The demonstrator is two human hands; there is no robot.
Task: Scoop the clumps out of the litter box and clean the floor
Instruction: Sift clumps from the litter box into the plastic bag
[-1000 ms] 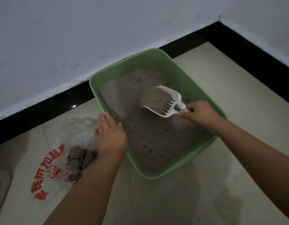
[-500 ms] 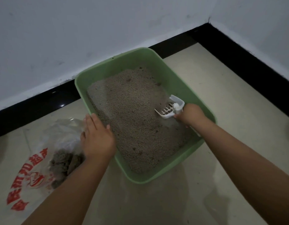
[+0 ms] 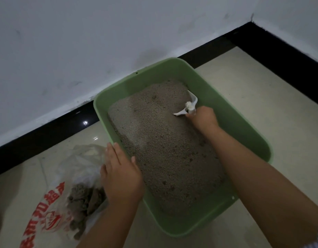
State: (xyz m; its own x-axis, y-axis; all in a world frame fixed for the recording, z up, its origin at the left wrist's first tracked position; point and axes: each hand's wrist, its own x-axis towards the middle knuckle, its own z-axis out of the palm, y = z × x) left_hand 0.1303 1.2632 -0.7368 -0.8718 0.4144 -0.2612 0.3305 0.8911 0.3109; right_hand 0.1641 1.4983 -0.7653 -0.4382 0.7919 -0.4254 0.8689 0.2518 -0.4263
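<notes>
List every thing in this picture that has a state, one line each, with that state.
Litter box: on floor, filled with litter.
Scoop: blade dug into litter.
Right hand: grips scoop handle.
Left hand: fingers straight, rests on box rim.
Plastic bag: open, holds clumps.

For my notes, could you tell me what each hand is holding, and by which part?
The right hand grips the white scoop by its handle. The left hand holds nothing; it rests on the litter box rim.

green litter box [image 3: 226, 111], white scoop [image 3: 187, 108], grey-brown litter [image 3: 163, 140], red-printed bag [image 3: 52, 203]
</notes>
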